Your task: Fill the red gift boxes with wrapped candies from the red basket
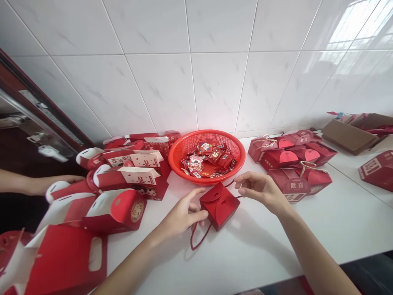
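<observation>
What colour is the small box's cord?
The cord is dark red, best seen in the head view.

Wall: white marble-look tiles (215, 82), grey veins
Door: dark wood (21, 139), left side, metal lever handle (52, 153)
Light: daylight, window glare on tiles (353, 28), top R
Counter: white top (245, 262), runs along wall

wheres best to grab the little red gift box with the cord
Probably pinch the small red gift box by two opposite sides, coming from above on the near side. It is a compact, squared block, so its sides should give a firm hold, and your left hand is against one end. The thin red cord looks too limp to steady it.
</observation>
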Demonstrator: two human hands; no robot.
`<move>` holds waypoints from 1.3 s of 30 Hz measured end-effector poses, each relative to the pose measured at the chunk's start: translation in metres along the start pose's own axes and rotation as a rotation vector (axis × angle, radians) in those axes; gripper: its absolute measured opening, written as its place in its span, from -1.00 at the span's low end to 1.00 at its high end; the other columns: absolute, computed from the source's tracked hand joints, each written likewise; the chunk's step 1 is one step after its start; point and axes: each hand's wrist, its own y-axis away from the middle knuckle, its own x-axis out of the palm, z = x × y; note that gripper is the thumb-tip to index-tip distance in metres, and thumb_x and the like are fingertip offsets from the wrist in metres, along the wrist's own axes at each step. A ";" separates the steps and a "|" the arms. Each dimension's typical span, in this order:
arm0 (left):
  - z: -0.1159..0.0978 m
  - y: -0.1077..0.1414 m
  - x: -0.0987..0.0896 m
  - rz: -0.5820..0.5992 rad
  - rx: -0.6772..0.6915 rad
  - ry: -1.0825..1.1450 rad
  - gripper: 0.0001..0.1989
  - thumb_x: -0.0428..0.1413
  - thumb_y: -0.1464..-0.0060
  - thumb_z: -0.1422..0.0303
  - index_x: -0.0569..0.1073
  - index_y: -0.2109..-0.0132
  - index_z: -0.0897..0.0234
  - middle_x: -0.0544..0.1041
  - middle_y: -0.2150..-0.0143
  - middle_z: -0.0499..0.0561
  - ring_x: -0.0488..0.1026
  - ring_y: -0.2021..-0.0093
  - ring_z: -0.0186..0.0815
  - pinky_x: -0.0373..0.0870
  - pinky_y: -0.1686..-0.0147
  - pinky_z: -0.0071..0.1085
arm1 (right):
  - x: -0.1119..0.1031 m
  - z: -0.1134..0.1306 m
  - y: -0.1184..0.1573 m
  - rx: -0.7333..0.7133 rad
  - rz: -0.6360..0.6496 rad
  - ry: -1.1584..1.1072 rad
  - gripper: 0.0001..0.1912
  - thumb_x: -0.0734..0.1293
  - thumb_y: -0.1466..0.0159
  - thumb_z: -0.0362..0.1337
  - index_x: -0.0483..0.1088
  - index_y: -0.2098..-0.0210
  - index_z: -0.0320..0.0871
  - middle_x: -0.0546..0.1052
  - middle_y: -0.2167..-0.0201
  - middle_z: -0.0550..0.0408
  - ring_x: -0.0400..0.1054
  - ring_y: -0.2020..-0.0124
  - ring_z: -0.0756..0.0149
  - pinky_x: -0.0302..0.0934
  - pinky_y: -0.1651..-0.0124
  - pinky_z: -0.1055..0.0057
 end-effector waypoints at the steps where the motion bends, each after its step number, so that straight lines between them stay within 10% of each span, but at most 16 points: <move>1: -0.005 0.002 0.000 -0.009 0.020 0.055 -0.23 0.27 -0.06 0.14 0.18 -0.31 0.31 0.50 0.54 -0.13 0.29 0.58 -0.39 0.17 0.54 -0.48 | 0.002 0.005 0.000 -0.045 -0.017 0.033 -0.72 0.53 -0.14 -0.13 0.53 0.23 -0.14 0.57 0.31 0.02 0.43 0.32 0.29 0.39 0.26 0.35; 11: -0.051 0.007 0.023 0.010 0.304 0.311 -0.72 0.22 -0.18 0.24 0.51 0.01 0.26 0.62 0.09 0.09 0.58 0.09 -0.18 0.52 0.04 -0.27 | 0.038 0.023 0.005 -0.131 0.105 0.387 -0.64 0.54 -0.13 -0.07 0.43 0.26 -0.16 0.50 0.38 0.13 0.31 0.38 0.36 0.23 0.34 0.43; 29: -0.060 -0.017 0.026 -0.041 0.471 -0.116 -0.46 0.15 -0.26 0.24 0.31 -0.34 0.15 0.43 -0.30 0.11 0.30 -0.34 0.00 0.35 -0.27 -0.12 | 0.028 0.012 0.001 -0.186 -0.372 0.323 -0.86 0.29 -0.27 -0.26 0.48 0.32 -0.15 0.56 0.43 0.07 0.41 0.43 0.30 0.32 0.40 0.39; 39: -0.066 -0.032 0.048 0.111 0.544 -0.224 -0.31 0.17 -0.24 0.18 0.17 -0.42 0.24 0.22 -0.43 0.13 0.17 -0.41 -0.03 0.18 -0.37 -0.12 | 0.021 0.010 0.002 -0.192 -0.313 0.373 -0.80 0.36 -0.17 -0.32 0.43 0.18 -0.13 0.53 0.33 0.11 0.40 0.37 0.34 0.31 0.33 0.42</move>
